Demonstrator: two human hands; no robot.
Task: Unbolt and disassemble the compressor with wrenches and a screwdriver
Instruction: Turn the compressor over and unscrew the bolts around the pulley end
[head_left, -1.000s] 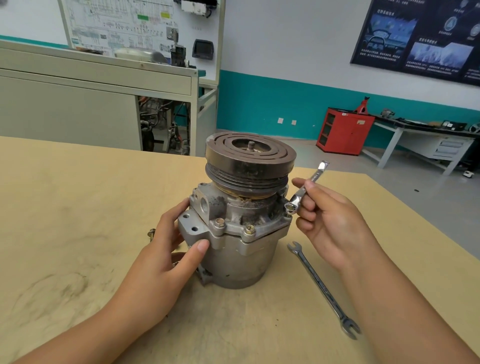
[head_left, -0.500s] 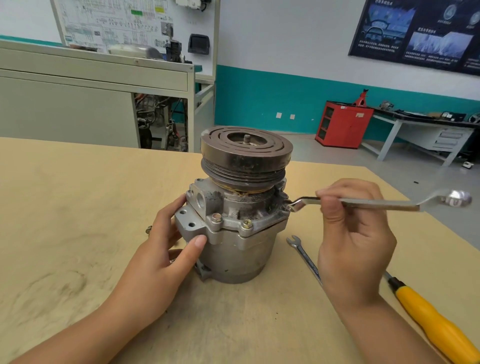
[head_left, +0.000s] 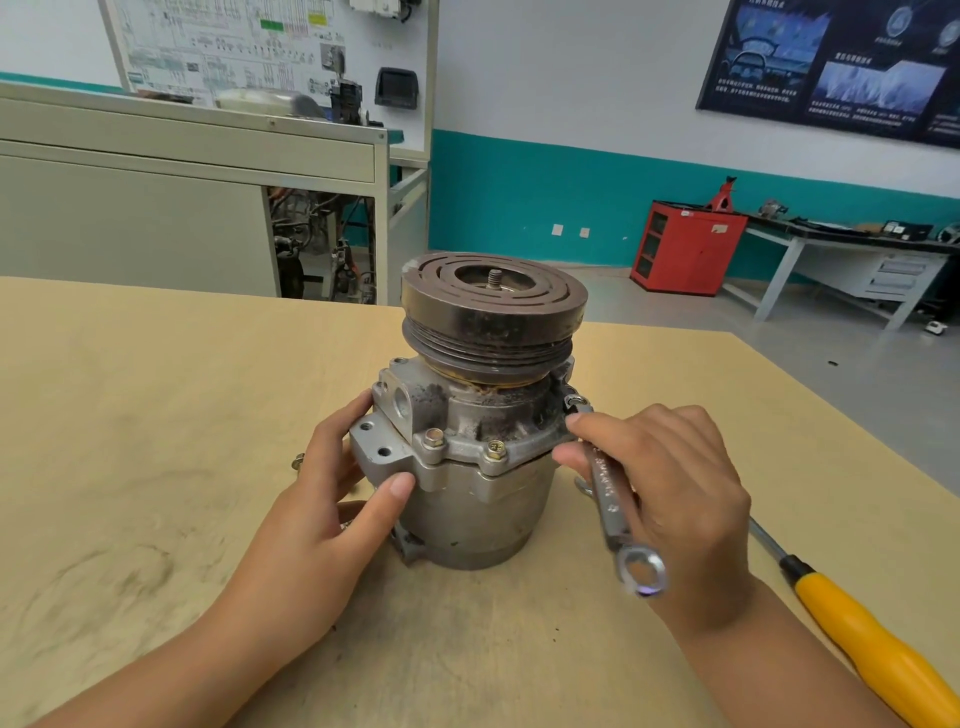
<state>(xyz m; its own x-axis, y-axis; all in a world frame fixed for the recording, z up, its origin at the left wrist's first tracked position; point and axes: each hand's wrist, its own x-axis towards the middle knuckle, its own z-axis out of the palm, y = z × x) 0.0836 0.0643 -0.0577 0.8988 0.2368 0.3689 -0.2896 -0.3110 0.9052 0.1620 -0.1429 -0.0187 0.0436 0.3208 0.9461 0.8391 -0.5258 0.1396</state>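
Observation:
A grey metal compressor (head_left: 467, 467) with a dark grooved pulley on top stands upright on the wooden table (head_left: 130, 415). My left hand (head_left: 332, 499) grips its left side, thumb on the front flange. My right hand (head_left: 670, 483) holds a silver combination wrench (head_left: 608, 499), whose far end sits on a bolt at the compressor's right flange and whose ring end points toward me. Two bolts (head_left: 432, 437) show on the front flange. A second wrench (head_left: 584, 486) lies mostly hidden under my right hand. A yellow-handled screwdriver (head_left: 852, 623) lies at the right.
A small loose bolt (head_left: 297, 461) lies on the table left of my left hand. The table's right edge runs diagonally close behind the screwdriver. Beyond are a grey cabinet (head_left: 182, 208), a red cabinet (head_left: 685, 249) and a workbench (head_left: 857, 254).
My right hand swung the wrench from pointing out to the right round toward me, its far end staying at the flange bolt. My left hand kept its hold on the compressor.

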